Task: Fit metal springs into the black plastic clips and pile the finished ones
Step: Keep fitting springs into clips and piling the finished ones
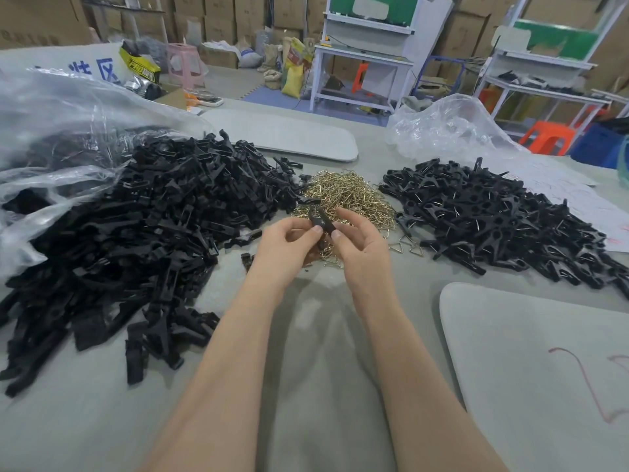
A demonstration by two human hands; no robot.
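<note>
1. Left hand [289, 243] and right hand [357, 247] pinch one black clip [321, 221] between them.
2. We judge that a spring is being fitted; we cannot tell whether it is seated.
3. Next: seat it, then drop it on the finished pile [493, 219] right of the grip. The springs [343, 195] lie just beyond, the bare clips [153, 233] left.
4. A blue "区" shows on a far sack [105, 71].

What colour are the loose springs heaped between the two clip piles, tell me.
Shiny brassy gold; the springs show best in the head view.
</note>
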